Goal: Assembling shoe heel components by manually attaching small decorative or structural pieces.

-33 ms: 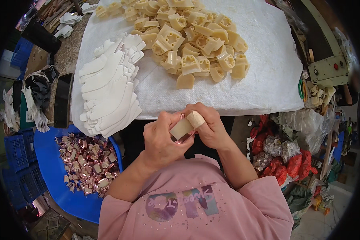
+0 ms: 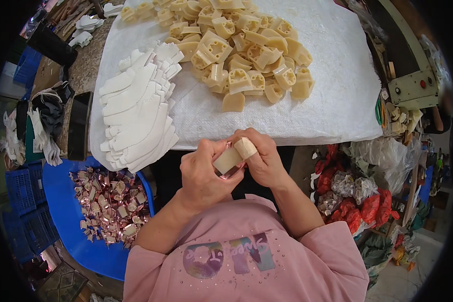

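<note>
Both my hands meet in front of my chest at the table's near edge. My left hand (image 2: 206,166) is closed round a small block that looks like a shoe heel (image 2: 227,160), with a flat cream face and shiny pink metallic sides. My right hand (image 2: 264,158) grips the same block from the other side. Its thumb, wrapped in what looks like pale tape, presses by the top of the cream face. The right fingertips are mostly hidden behind the block.
Beige moulded heel blocks (image 2: 239,80) with holes lie heaped on a white woven sheet (image 2: 307,118). Left of them are overlapping white cut pieces (image 2: 136,110). A blue tub (image 2: 65,216) below holds many pink metallic heels (image 2: 116,204). Plastic bags (image 2: 360,201) crowd the right.
</note>
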The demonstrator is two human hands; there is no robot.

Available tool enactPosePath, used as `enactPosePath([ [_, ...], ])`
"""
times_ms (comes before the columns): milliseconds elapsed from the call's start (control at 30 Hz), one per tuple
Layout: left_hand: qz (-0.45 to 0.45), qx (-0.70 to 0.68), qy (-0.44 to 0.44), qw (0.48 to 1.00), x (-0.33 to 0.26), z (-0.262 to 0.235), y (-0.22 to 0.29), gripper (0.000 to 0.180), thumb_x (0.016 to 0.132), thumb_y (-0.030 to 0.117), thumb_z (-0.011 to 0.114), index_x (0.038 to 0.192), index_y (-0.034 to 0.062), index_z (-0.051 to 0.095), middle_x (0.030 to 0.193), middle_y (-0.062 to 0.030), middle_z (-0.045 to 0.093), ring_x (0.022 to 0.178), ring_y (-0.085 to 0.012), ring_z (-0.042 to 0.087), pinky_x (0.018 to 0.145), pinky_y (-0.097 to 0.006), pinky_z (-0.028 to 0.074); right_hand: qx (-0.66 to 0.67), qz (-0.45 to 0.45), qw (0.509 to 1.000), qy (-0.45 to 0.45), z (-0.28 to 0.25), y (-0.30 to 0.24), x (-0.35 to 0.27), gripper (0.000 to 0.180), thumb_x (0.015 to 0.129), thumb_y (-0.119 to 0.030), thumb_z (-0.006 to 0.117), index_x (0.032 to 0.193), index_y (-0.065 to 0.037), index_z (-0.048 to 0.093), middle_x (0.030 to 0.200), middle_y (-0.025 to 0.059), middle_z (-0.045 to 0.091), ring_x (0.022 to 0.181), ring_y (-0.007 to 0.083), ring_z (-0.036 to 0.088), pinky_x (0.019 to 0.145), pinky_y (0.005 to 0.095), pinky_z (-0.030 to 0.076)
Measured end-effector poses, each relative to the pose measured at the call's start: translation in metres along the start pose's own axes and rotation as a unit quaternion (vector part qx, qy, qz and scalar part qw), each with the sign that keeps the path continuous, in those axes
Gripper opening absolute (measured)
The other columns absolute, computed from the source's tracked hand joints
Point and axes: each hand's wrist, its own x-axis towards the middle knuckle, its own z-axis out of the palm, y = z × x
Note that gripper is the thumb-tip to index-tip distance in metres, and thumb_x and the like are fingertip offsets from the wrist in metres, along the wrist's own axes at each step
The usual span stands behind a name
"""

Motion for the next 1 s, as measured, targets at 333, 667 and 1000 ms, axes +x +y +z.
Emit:
enactPosePath([
  [333, 0.018, 0.049, 0.065, 0.996, 0.006, -0.001, 0.002, 0.049, 0.056, 0.009, 0.083, 0.091, -0.0014, 0.05, 0.072, -0.0101, 0.061, 0.059, -0.0175, 0.064, 0.053, -0.026, 0.051, 0.314, 0.112, 0.942, 0.024, 0.013, 0.003, -0.003, 0.027, 0.096, -0.02, 0.042, 0.11, 0.0, 0.055, 0.099, 0.0053, 0.062, 0.086, 0.0143, 0.058, 0.073, 0.0271, 0.046],
  [667, 0.016, 0.086, 0.095, 0.992, 0.004, 0.002, -0.007, 0.049, 0.057, 0.011, 0.084, 0.091, -0.0009, 0.05, 0.071, -0.0099, 0.059, 0.057, -0.0189, 0.062, 0.051, -0.027, 0.049, 0.285, 0.137, 0.946, 0.078, 0.029, 0.003, -0.006, 0.024, 0.094, -0.015, 0.045, 0.111, -0.001, 0.054, 0.104, 0.0069, 0.059, 0.088, 0.0129, 0.057, 0.075, 0.0257, 0.047],
  [1000, -0.087, 0.004, 0.085, 0.993, 0.004, 0.001, -0.007, 0.046, 0.062, 0.01, 0.08, 0.093, -0.0006, 0.048, 0.072, -0.0115, 0.061, 0.061, -0.0174, 0.064, 0.054, -0.026, 0.05, 0.239, 0.174, 0.954, 0.041, 0.023, 0.012, -0.001, 0.029, 0.093, -0.021, 0.05, 0.112, 0.0, 0.053, 0.097, 0.0058, 0.057, 0.082, 0.0093, 0.054, 0.07, 0.0224, 0.045],
])
